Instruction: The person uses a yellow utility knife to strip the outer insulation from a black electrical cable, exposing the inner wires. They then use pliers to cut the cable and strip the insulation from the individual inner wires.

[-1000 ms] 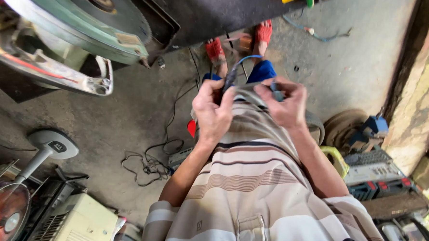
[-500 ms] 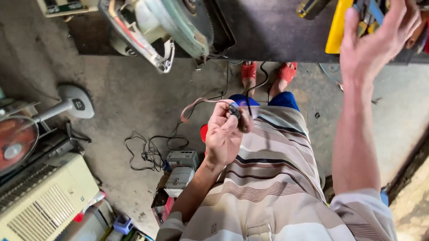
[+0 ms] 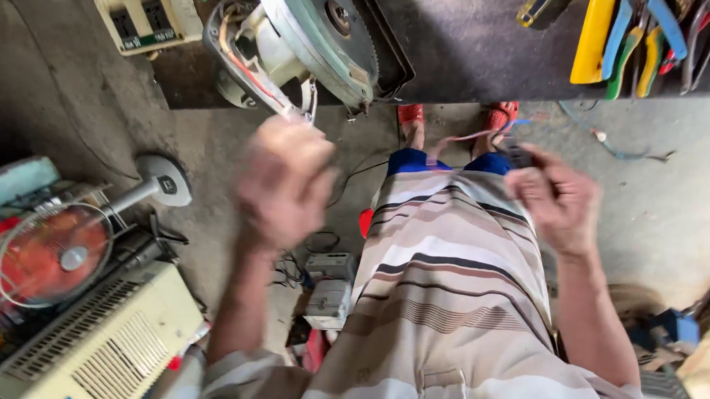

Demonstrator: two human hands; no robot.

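Fingers of the right hand (image 3: 558, 199) curl round a small dark part (image 3: 520, 155) just below the surface (image 3: 473, 45), while the blurred left hand (image 3: 284, 180), perhaps loosely closed, rises beside the fan motor (image 3: 314, 38).

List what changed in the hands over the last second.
The right hand came down from the colour-handled tools to the lap and now pinches the small dark wired part. The left hand let that part go and rose, blurred, toward the round grey disc machine. The red sandals stayed put.
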